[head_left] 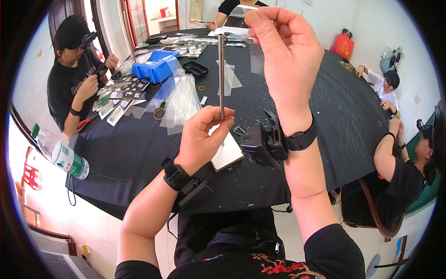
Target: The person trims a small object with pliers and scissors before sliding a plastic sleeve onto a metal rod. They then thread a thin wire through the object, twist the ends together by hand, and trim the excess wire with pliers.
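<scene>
Because left fingers [218, 136] pinch it, metal rod [221, 69] seemingly stands upright.
Above them — right fingers [261, 29] pinch clear film [236, 19].

On the black-draped table [125, 160] lie clear sleeves [180, 103]; a black tray [195, 69]; rubber bands [201, 88]; a white block [231, 157]; green scraps [239, 130].

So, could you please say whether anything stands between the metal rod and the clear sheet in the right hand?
Nothing visible does: the clear sheet in the right hand shows near the upper end of the metal rod, though depth is unclear.
</scene>
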`<state>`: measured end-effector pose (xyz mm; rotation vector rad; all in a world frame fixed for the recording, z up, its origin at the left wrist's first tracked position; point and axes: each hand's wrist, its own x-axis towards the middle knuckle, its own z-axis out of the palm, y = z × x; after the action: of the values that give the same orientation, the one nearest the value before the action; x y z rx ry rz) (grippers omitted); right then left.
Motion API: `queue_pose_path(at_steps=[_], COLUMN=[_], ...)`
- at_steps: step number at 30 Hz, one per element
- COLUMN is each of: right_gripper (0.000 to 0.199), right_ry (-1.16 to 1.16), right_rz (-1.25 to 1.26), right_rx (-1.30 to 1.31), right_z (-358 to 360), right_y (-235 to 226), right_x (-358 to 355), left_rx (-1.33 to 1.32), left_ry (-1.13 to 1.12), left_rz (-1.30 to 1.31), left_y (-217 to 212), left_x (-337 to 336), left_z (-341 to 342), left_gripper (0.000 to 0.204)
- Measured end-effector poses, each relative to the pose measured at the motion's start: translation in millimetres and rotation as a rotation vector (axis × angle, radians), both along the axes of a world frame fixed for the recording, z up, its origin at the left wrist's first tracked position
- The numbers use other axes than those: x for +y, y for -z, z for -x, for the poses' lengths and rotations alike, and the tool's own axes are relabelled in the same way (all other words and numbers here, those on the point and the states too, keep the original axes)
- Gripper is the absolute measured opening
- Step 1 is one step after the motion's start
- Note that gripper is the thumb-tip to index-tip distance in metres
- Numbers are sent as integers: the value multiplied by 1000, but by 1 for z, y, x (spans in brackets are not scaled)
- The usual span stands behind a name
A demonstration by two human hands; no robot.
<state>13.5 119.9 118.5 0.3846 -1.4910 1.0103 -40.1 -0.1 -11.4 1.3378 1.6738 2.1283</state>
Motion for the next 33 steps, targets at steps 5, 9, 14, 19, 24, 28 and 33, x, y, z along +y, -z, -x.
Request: queue_pose_path(at_steps=[5, 9, 14, 19, 24, 28, 33], right_gripper=[17, 19, 17, 14, 13, 13, 14], right_ry=[-202, -141, -101, -54, -66, -99, -79], right_rz=[112, 75, 46, 33, 39, 29, 17], right_rx=[-1, 53, 8, -10, -16, 8, 6], right_z=[-2, 1, -3, -5, -3, -2, -5], right_y=[-3, -1, 0, 0, 1, 1, 1], right_x=[-3, -6, -8, -11, -9, -10, -11], left_rx=[3, -23, -25, -16, -19, 18, 55], left_ry=[2, 2, 3, 5, 5, -3, -12], left_rz=[20, 35, 22, 37, 19, 22, 20], left_y=[-2, -2, -1, -1, -1, -1, 1], left_x=[-1, -1, -1, -2, -1, -1, 0], left_z=[0, -1, -2, -2, -2, -2, -1], left_gripper=[14, 15, 14, 15, 14, 15, 16])
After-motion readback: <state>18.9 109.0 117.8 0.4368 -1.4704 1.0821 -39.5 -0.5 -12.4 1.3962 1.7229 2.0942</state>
